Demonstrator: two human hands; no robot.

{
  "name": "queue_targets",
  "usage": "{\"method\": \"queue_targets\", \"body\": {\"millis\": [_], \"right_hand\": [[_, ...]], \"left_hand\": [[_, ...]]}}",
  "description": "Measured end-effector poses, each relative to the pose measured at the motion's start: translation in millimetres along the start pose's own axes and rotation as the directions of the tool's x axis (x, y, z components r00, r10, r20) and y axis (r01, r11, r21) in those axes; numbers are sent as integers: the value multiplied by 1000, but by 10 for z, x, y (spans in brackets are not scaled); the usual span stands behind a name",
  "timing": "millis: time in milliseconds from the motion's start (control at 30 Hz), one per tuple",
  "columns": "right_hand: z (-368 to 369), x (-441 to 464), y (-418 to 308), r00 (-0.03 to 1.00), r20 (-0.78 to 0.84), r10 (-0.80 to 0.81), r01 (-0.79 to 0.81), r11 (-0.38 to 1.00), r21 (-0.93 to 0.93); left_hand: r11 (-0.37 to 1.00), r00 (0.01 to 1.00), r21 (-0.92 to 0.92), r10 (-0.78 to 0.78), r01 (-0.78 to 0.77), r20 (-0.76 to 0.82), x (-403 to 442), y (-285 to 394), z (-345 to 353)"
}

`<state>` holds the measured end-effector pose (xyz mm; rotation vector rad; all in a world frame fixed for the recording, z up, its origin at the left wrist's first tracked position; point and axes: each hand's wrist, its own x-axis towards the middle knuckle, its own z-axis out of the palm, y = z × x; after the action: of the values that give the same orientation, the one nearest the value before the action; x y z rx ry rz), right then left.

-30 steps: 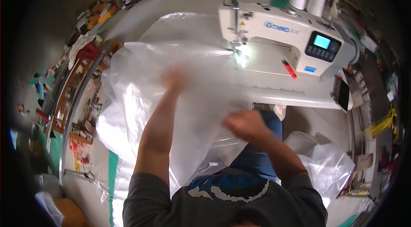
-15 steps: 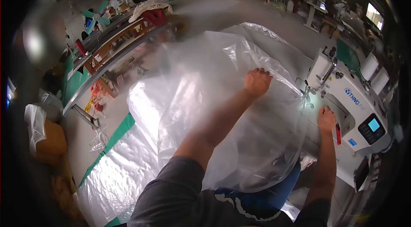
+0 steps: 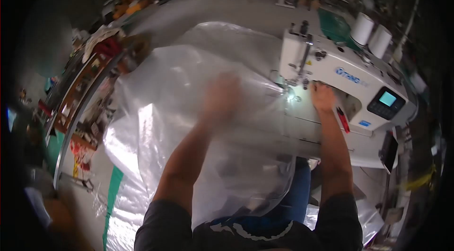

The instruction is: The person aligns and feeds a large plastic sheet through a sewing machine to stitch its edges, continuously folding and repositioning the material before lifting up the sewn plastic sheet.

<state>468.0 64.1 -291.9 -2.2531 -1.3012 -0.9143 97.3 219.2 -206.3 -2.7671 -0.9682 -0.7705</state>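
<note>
Sewing-table top, pale and smooth, carries a white sewing machine, its lamp lit beside the needle; behind it a grey floor runs back into a dim, cluttered workshop. A large translucent plastic sheet spreads past the table's left edge and down over the person's lap, one fold reaching the needle area. The left hand is over the middle of the sheet, too blurred to tell whether it is spread or gripping. The right hand is at the opening under the machine's arm, just right of the needle, its fingers bent; whether they pinch anything cannot be told. Red snips lie just beside the right wrist, inward from the table's near edge. A dark slab stands tilted at the near right corner. Two white thread cones stand behind the machine. The right forearm crosses the near edge, hiding part of it, and the left forearm covers part of the sheet.
</note>
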Motion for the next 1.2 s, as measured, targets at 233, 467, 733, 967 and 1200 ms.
{"method": "queue_targets", "body": {"millis": [233, 467, 733, 967, 1200], "right_hand": [[-722, 154, -471, 913, 278, 297, -316, 949, 24], [-710, 119, -456, 920, 242, 308, -329, 943, 54], [-785, 101, -484, 933, 205, 296, -326, 936, 134], [-750, 113, -453, 919, 221, 327, -356, 929, 103], [-597, 127, -377, 882, 214, 420, -443, 893, 75]], "left_hand": [[992, 977, 75, 115, -103, -178, -19, -119, 246], [992, 967, 19, 124, -123, -220, -33, -164, 258], [982, 940, 17, 187, -190, -287, -21, -304, 390], [983, 942, -93, 120, -156, -315, -27, -301, 524], [990, 947, 3, 133, -139, -292, -77, -302, 430]]}}
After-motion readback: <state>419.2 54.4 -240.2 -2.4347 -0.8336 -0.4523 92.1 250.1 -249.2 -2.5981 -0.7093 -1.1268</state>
